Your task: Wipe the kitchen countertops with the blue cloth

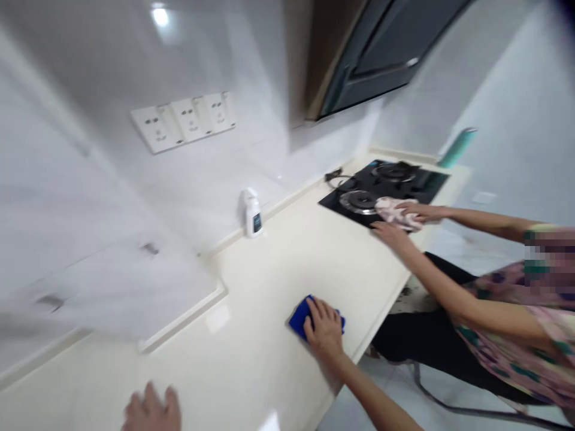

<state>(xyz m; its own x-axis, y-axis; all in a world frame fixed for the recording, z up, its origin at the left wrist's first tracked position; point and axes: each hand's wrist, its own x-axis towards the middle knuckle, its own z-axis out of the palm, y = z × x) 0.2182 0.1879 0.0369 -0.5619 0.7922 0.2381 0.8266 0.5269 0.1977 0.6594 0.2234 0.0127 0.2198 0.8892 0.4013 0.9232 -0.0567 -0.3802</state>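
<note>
My right hand [324, 330] presses down on a folded blue cloth [298, 318], fingers over its top. The cloth lies flat on the cream countertop [265, 281], and part of it is hidden under my palm. At the bottom left edge of the view, my left hand [153, 412] hovers over or rests on the counter; I cannot tell which. Its fingers are apart, with nothing in them. A white spray bottle [254, 215] stands upright against the wall, beyond the blue cloth.
A seated co-worker's hand [420, 211] holds a pale patterned cloth [395, 211] on the black gas hob [335, 203]. The co-worker's other hand [390, 232] touches the counter. A dark cabinet [381, 54] hangs above. Sockets [188, 120] line the wall; a green cylinder [457, 148] stands behind.
</note>
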